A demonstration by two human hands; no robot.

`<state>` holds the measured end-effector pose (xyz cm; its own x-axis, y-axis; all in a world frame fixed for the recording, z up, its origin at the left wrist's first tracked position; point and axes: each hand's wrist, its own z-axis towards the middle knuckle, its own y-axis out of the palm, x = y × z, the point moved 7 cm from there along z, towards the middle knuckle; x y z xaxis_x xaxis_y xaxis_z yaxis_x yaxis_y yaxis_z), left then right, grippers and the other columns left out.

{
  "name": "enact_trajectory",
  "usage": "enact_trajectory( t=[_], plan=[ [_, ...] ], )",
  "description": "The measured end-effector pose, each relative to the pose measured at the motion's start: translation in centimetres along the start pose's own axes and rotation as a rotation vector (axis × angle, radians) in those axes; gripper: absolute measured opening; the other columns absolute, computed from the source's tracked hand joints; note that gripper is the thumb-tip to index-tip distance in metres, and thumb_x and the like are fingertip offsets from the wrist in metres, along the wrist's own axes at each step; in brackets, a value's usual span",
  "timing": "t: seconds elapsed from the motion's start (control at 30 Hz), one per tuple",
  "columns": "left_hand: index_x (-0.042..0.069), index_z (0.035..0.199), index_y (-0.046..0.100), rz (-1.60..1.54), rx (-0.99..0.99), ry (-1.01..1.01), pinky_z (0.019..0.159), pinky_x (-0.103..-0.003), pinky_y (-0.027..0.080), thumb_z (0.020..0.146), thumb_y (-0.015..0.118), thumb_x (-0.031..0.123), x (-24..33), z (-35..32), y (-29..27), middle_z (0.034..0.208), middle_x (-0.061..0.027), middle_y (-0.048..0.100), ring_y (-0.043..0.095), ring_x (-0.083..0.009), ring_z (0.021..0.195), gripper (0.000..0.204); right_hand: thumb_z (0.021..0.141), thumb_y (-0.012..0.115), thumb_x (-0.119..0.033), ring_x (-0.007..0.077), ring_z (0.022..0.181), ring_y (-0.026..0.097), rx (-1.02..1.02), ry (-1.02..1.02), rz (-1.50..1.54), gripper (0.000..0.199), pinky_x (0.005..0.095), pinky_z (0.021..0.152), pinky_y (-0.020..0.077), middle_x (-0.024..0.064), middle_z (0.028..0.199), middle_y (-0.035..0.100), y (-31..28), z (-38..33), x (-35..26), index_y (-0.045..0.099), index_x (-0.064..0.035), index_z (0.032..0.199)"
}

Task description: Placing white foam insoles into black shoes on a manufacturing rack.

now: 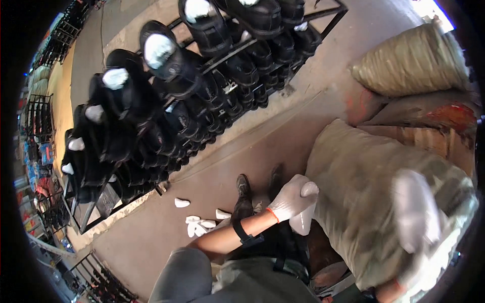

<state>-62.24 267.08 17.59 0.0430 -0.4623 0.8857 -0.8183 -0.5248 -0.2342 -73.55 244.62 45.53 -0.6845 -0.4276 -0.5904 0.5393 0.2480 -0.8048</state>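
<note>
My left hand (292, 201), in a white knitted glove with an orange cuff, is closed around a white shoe filler (301, 223) in front of my body. On the right, my gloved right hand (415, 267) is smeared by motion. It grips another white shoe filler (414, 209), held above a large, full sack (358, 177). Black shoes (174, 68) stand in tiers on a metal rack (230, 56) ahead and to the left. White fillers (115, 79) show in the openings of several upper shoes.
Several loose white fillers (198, 225) lie on the floor near my feet. A second stuffed sack (411, 60) stands at the far right, past a cardboard box (419, 139). More racks (96, 275) with dark shoes line the left side.
</note>
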Motion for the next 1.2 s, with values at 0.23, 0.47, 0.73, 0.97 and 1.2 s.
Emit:
enact_trajectory(
  t=[0.23,0.47,0.73,0.97,1.2],
  plan=[
    [0.007,0.117,0.069,0.236,0.193,0.106,0.092,-0.044,0.066,0.092,0.08,0.018,-18.1,14.8,5.7,0.142,-0.0206,0.061,0.076,-0.0409,0.104,0.03,0.092,0.073,-0.016,0.0134,0.104,0.063,-0.449,0.636,1.223,0.05,0.0267,0.074,0.0541,0.0036,0.122,0.066,42.9,6.0,25.6,0.064,-0.0068,0.141],
    [0.003,0.116,0.063,0.712,0.585,0.317,0.087,-0.054,0.067,0.092,0.085,0.024,-29.1,34.7,-0.8,0.171,-0.0316,0.034,0.075,-0.0558,0.1,0.039,0.096,0.071,-0.017,0.01,0.087,0.06,-0.616,0.509,1.453,0.043,0.0251,0.061,0.0458,0.0041,0.11,0.068,64.3,12.5,31.0,0.062,-0.0031,0.136],
    [-0.005,0.103,0.069,0.802,0.624,0.192,0.089,-0.05,0.065,0.09,0.081,0.019,-34.2,39.4,-4.4,0.133,-0.0306,0.06,0.074,-0.0486,0.105,0.029,0.097,0.07,-0.016,0.0151,0.078,0.065,-0.761,0.128,1.29,0.029,0.0331,0.065,0.0522,0.0021,0.099,0.073,74.9,14.6,20.9,0.074,-0.0016,0.122],
    [-0.005,0.12,0.062,0.703,0.629,0.081,0.079,-0.057,0.064,0.094,0.076,0.013,-35.2,37.8,-4.5,0.125,-0.0302,0.06,0.074,-0.0516,0.091,0.035,0.105,0.057,-0.022,0.0303,0.118,0.076,-0.583,-1.035,-0.103,0.028,0.0454,0.096,0.0608,0.0151,0.12,0.081,82.5,12.3,8.3,0.082,-0.0154,0.116],
    [-0.003,0.12,0.056,0.705,0.604,0.145,0.078,-0.058,0.064,0.094,0.079,0.018,-34.7,38.8,-3.1,0.138,-0.0307,0.057,0.074,-0.0534,0.094,0.04,0.105,0.056,-0.021,0.0331,0.114,0.077,-0.324,-1.054,-0.126,0.029,0.0455,0.096,0.0602,0.0147,0.12,0.082,87.8,16.2,9.4,0.082,-0.0128,0.115]
  ],
)
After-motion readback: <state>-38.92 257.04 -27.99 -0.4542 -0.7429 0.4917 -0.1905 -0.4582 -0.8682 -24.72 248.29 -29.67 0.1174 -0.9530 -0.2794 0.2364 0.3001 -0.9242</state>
